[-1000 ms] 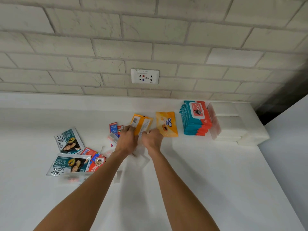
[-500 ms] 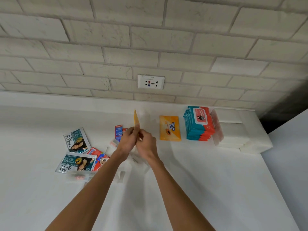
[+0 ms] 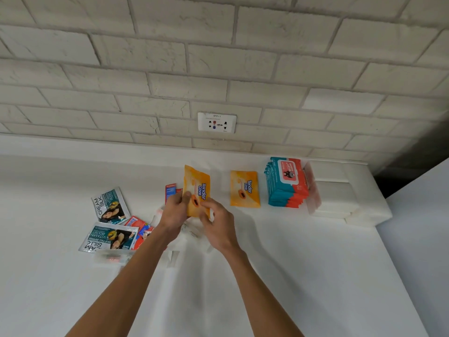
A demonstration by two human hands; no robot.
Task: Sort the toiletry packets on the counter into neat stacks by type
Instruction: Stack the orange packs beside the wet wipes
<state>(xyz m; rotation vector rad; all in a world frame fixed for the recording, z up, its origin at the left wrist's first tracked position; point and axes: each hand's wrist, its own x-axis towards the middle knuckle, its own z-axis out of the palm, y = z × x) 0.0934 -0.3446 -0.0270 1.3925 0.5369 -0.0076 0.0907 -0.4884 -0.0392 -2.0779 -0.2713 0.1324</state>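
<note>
Tender Love packet [image 3: 198, 183] now label-up, in grip of left hand [image 3: 173, 212], right hand [image 3: 217, 227]

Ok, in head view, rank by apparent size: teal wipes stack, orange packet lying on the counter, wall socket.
teal wipes stack
orange packet on the counter
wall socket
Last two look close; that order is unsure.

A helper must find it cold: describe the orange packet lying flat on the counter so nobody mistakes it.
Start at the wall socket above the white counter, then look down and right. Just left of the teal and red wipes stack lies the orange packet. Unlike the twin packet that the left hand grips, it lies flat, untouched.
</note>
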